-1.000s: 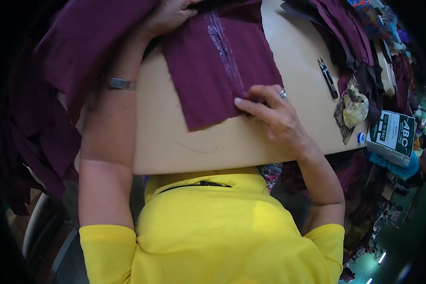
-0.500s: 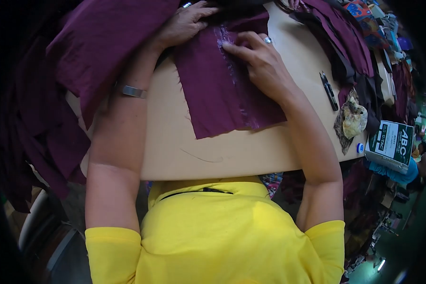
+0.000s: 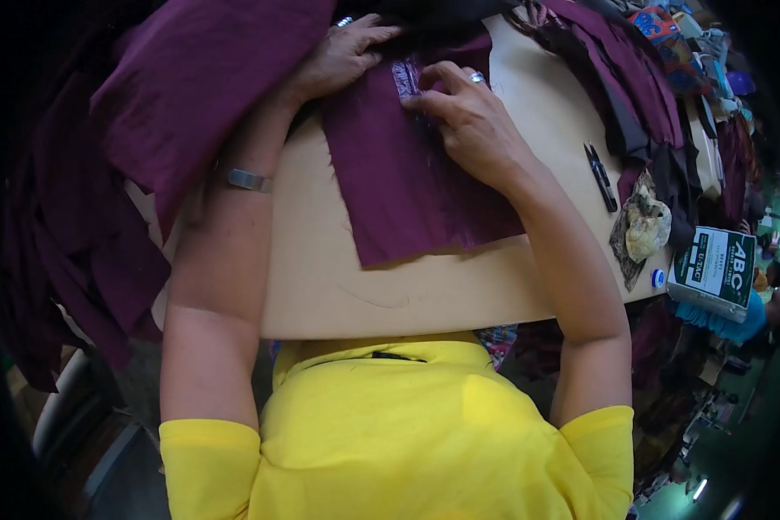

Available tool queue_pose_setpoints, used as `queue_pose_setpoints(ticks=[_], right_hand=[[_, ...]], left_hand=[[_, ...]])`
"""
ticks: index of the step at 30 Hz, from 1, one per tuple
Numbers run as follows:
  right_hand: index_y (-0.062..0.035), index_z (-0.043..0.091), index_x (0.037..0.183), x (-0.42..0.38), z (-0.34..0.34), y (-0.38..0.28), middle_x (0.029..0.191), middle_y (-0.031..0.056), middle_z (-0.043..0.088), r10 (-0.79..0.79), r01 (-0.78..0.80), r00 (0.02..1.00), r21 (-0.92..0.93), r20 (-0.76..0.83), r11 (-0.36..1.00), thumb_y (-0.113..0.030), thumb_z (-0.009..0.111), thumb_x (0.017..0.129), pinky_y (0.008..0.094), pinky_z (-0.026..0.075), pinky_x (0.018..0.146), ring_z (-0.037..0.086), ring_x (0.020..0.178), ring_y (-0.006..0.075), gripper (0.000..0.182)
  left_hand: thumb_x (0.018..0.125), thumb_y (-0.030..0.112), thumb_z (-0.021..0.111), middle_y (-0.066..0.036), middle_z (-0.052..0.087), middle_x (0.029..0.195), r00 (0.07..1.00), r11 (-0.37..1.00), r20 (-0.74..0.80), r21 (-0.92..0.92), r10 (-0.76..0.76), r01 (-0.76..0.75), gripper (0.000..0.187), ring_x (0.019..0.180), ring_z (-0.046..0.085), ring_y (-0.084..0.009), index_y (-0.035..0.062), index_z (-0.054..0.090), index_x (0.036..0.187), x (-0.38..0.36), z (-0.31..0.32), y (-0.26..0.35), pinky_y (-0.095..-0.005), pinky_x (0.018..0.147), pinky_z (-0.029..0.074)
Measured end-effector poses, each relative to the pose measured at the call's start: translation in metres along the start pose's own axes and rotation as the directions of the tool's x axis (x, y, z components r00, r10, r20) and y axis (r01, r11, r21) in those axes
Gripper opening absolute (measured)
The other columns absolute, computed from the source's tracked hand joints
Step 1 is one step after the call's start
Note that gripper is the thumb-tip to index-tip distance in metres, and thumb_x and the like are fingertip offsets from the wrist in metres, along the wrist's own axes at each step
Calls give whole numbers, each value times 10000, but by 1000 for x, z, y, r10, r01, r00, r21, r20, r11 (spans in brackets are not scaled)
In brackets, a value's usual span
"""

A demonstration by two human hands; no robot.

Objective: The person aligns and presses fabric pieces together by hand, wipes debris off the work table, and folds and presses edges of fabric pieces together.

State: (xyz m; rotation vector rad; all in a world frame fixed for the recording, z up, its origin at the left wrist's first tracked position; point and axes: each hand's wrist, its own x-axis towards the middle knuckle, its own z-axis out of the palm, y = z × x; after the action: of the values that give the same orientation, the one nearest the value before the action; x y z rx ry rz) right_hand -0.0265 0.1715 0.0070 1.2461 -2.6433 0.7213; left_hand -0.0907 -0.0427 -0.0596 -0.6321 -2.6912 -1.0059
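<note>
Can barely make out the upper end of the cloth (image 3: pixel 390 191) at upper centre, with dark fabric (image 3: pixel 442 24) meeting it near the frame's top edge; cannot tell which lies over which. Can see only part of the whitish strip (image 3: pixel 403 78), partly covered by the right hand (image 3: pixel 481 126), curled with thumb and forefinger against the cloth; cannot tell whether gripping it or just pressing. See the left hand (image 3: pixel 342 59) open, palm down, beside the cloth's upper left; hard to tell what lies under the palm. Note purple fabric (image 3: pixel 208 95) cut off at upper left. Find below the cloth a smooth beige table (image 3: pixel 321 286), with snips (image 3: pixel 600 178), a pale lump (image 3: pixel 646 224) and a blue cap (image 3: pixel 658 278) toward the right. Beyond, at right, see a box (image 3: pixel 713 270), blurred clutter (image 3: pixel 698 52) and greenish floor (image 3: pixel 711 451)
</note>
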Motion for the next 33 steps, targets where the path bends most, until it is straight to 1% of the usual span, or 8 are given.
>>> queue_pose_setpoints(ticks=[9,13,17,20,23,26,29,33], right_hand=[[-120,596,1111,31,13,3,1051,115,532,128,-131,991,-290,-29,948,-35,454,781,405,456,840,557,952,310,370],[-131,601,1131,29,-3,14,1081,125,522,56,-53,995,-37,77,998,-44,480,782,409,463,845,556,948,326,379],[-120,641,1075,25,15,21,1068,112,530,41,-59,993,-168,-107,984,-33,495,768,411,469,831,561,926,333,351],[-74,642,1008,9,7,13,1056,113,536,9,-16,999,-145,-48,989,-13,495,755,417,477,799,564,910,332,298],[-54,632,979,8,-4,13,1025,128,546,-21,18,998,-58,-57,998,0,511,727,402,478,788,564,908,325,285],[-73,615,1040,15,11,17,997,139,545,-33,16,985,-103,-168,995,-16,507,738,398,484,758,563,892,336,326],[-16,609,954,6,12,3,951,133,529,-26,0,997,-330,-74,944,-51,507,758,398,501,704,564,874,313,224],[-25,625,852,-26,-15,-13,981,139,547,-70,57,995,-184,-68,981,5,497,728,382,486,720,574,860,303,181]], left_hand=[[814,62,585,-140,381,1390,999,981,33,-194,-4,10,478,1141,510,-265,138,503,1278,0,1,-5,-329,944,421],[801,45,598,-130,420,1349,999,978,-13,-204,31,-33,488,1107,524,-240,117,504,1275,2,5,-9,-318,935,425],[800,41,601,-111,453,1309,998,964,-27,-256,63,-68,487,1083,532,-226,110,505,1272,1,6,-8,-310,923,429],[795,40,606,-115,450,1313,997,992,76,-126,-15,25,491,1095,528,-228,106,505,1272,0,-9,10,-309,934,422],[799,59,604,-126,442,1328,999,957,25,-288,35,-27,484,1126,514,-243,104,504,1271,2,3,-6,-324,962,404],[798,63,598,-135,422,1353,998,994,65,-103,-16,22,480,1188,473,-262,96,506,1268,-7,-24,31,-339,981,390],[843,124,560,-99,396,1397,990,990,141,-140,-8,28,495,1364,222,-263,97,448,1324,-6,-21,11,-376,1102,197],[835,59,548,-97,396,1398,982,985,167,-131,-93,116,497,1378,181,-247,64,445,1321,-6,-27,23,-368,1106,171]])
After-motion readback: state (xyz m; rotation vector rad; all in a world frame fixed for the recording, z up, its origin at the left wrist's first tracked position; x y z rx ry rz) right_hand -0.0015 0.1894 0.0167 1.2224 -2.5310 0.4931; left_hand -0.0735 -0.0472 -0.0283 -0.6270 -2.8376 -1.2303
